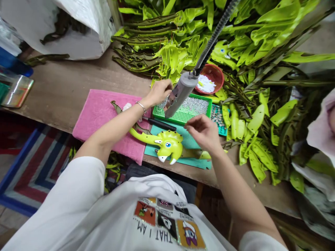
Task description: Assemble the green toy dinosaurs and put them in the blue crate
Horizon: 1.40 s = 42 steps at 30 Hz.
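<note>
My left hand (160,92) is over the left end of a green tray (171,116) of small silvery screws. Its fingers are bent, with the tips partly hidden beside a hanging grey electric screwdriver (180,94). To the right, my right hand (205,133) hovers above the mat, thumb and fingers drawn together; anything between them is too small to make out. Below lies a lime-green toy dinosaur head (170,144) with blue eye and white horns, on a teal mat (188,138). A black-handled tool (162,123) rests between head and tray.
A pink towel (110,118) lies left. Behind are a red basket (220,75) of white pieces and heaped green plastic parts (172,59). A teal tray (222,131) holds round metal pieces. The screwdriver hangs from a coiled spring (214,35). A white sack (86,31) stands back left.
</note>
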Available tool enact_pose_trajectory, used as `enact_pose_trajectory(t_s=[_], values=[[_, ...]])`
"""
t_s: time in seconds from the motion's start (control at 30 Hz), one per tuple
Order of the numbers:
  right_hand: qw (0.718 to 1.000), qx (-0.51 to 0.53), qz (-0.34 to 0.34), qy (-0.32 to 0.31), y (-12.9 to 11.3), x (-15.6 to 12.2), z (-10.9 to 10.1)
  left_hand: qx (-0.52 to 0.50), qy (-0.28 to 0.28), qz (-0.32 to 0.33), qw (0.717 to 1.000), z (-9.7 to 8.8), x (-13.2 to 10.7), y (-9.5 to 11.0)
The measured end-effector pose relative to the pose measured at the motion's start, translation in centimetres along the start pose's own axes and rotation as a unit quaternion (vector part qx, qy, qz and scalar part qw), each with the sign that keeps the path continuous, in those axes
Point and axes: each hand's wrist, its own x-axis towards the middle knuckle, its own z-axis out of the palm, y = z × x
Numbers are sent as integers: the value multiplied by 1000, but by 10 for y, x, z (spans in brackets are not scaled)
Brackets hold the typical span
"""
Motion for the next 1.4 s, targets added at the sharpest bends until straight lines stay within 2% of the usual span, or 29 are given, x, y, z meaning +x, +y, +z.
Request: enact_pose_trajectory(t_s=[0.1,0.23,0.33,0.43,0.53,0.6,0.67,0.73,0.87,0.97,1.13,1.2,1.27,1.4], values=[[1000,-6,4,-9,-5,-37,6,-24,14,-17,999,-17,-19,6],[995,-89,-38,25,-2,-60,17,-146,49,-87,984,-35,-79,25],[985,-152,-75,42,5,-66,21,-241,53,-138,959,-35,-133,41],[972,-203,-109,45,8,-70,22,-337,58,-208,916,-25,-174,52],[964,-230,-122,58,1,-73,27,-442,60,-268,854,-13,-195,59],[969,-202,-123,76,-12,-74,36,-492,50,-298,816,-7,-202,62],[979,-133,-123,92,-29,-73,48,-521,42,-316,791,-3,-206,64],[987,-52,-117,96,-44,-71,61,-533,37,-325,780,0,-208,66],[994,51,-69,62,-56,-66,77,-527,41,-329,783,1,-211,69],[994,97,-24,43,-55,-62,80,-504,54,-318,801,2,-213,68],[983,172,4,58,-47,-56,81,-448,134,-288,836,-1,-218,59],[990,135,-10,49,-41,-53,79,-424,164,-282,845,-7,-222,54],[997,43,-61,26,-36,-50,77,-402,184,-279,853,-15,-227,49],[973,-125,-196,-5,-28,-50,72,-352,209,-257,875,-30,-237,41]])
